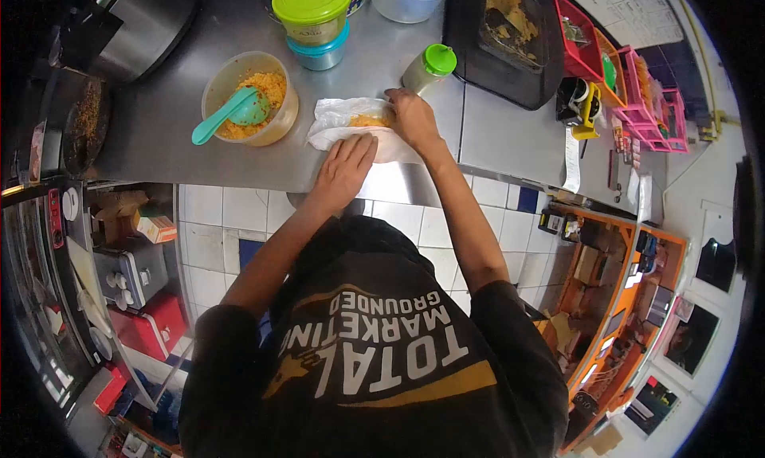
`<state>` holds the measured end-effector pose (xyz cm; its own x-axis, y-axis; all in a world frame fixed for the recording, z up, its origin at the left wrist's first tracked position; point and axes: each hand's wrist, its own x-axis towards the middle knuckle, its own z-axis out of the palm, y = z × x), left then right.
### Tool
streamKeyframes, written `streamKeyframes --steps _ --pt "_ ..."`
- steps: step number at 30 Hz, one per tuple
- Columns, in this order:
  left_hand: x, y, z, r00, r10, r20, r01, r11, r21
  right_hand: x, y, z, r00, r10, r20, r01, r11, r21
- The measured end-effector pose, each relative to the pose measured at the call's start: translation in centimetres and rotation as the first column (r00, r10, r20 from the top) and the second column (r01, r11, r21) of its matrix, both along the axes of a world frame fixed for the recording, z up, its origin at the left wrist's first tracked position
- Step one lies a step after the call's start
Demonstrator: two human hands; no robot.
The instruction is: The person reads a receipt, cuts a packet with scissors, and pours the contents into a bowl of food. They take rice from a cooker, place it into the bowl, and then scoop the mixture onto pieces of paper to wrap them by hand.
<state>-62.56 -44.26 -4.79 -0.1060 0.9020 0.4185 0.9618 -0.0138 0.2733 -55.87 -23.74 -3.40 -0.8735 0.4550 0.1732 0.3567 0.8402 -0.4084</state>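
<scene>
Both forearms bared and reached forward, drawn inward toward each other. Left hand (344,170) laid palm down, back of hand turned up; fingers stretched nearly straight, kept close together, pointed forward and slightly inward. Left wrist held almost straight. Right hand (412,117) placed farther forward, angled inward; fingers bent, tips turned toward left side (grip of thumb cannot be made out). Right arm extended more than left, elbow spread outward. Hands set near each other, not touching.
</scene>
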Motion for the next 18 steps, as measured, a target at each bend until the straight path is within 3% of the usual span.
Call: streamKeyframes --steps 1,2,5,7,10,18 --pt "0.1 0.1 0.0 1.000 0.017 0.005 -0.017 1.000 -0.014 -0.3 0.0 0.6 0.989 0.010 0.150 0.005 0.995 -0.098" --pt "0.1 0.2 -0.1 0.999 0.035 0.010 -0.035 0.999 -0.027 -0.1 -0.3 1.2 0.989 0.012 0.149 0.003 0.995 -0.097" --pt "0.3 0.3 -0.3 0.997 0.061 0.049 -0.059 0.997 -0.047 2.0 -2.2 2.4 0.989 0.145 0.034 -0.145 0.989 0.015" --pt "0.4 0.2 -0.3 0.996 0.069 0.053 -0.067 0.997 -0.040 3.5 -3.6 2.4 0.960 0.280 0.010 -0.274 0.933 0.234" --pt "0.6 0.0 -0.6 0.996 0.076 0.052 -0.075 0.997 -0.032 4.8 -5.1 1.7 0.951 0.302 -0.066 -0.267 0.909 0.321" --pt "-1.0 -0.7 0.3 0.994 0.037 0.102 -0.046 0.995 0.083 6.2 -5.7 0.1 0.950 0.301 -0.087 -0.255 0.905 0.339"
